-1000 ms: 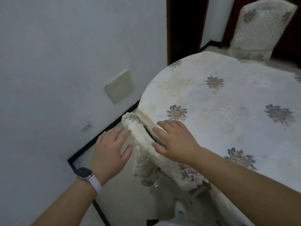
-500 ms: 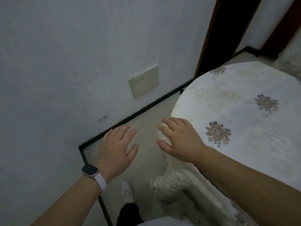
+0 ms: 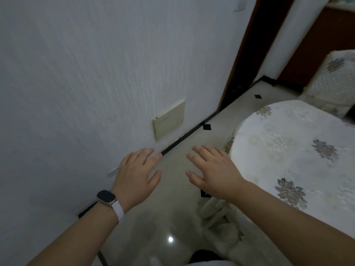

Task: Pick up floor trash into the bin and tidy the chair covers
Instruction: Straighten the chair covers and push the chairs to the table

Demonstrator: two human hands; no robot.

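- While both arms reach forward over the floor [image 3: 172,200], the left hand [image 3: 137,175] hovers palm down with fingers straight and slightly spread, holding nothing.
- The right hand [image 3: 213,169] hovers beside it, apart from it, also flat and empty, just off the left edge of the round table [image 3: 269,150].
- A watch [image 3: 105,196] on a pale band sits on the left wrist.
- A pale, bunched chair cover [image 3: 215,210] lies under the right wrist at the table's near left edge, touched by neither hand.
- A second covered chair [image 3: 334,81] stands beyond the table's far edge.
- A beige wall plate [image 3: 169,120] sits low on the wall above the black skirting [image 3: 184,134].
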